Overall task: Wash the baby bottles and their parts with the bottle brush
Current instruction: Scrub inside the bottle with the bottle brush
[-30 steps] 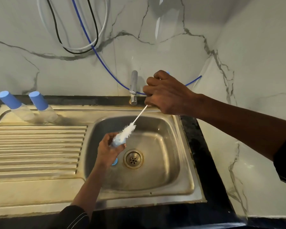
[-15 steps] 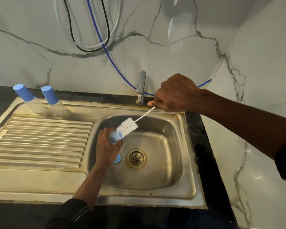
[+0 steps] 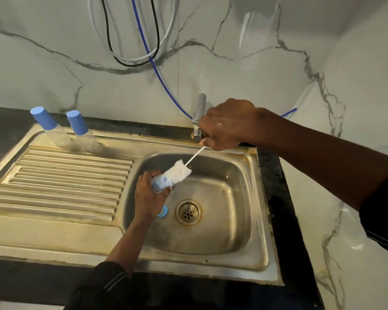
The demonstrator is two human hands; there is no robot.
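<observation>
Blue caps top two clear baby bottles, the left bottle (image 3: pixel 51 130) and the right bottle (image 3: pixel 83 133), which stand side by side at the back of the ribbed steel drainboard (image 3: pixel 61 182), close to the marble wall (image 3: pixel 54 63). Further right, the left hand (image 3: pixel 147 198) reaches up from below over the left part of the sink basin (image 3: pixel 222 231), its fingers curled round a small pale-blue bottle part (image 3: pixel 158 184); exactly which part it is cannot be told. The white bristle head of the bottle brush (image 3: pixel 177 173) pokes into the open end of that part, with most of the bristles showing outside it. Under the hand, a blue ring (image 3: pixel 164 211) lies on the basin floor just beside the drain (image 3: pixel 188 212), half hidden by the wrist. From the bristles the brush's thin white stem slants up and to the right into the right hand (image 3: pixel 229 126), which is closed in a fist round the stem's end, knuckles upward, just in front of the chrome tap (image 3: pixel 199 113). Its forearm stretches in from the right edge, ending in a dark sleeve (image 3: pixel 381 211).
</observation>
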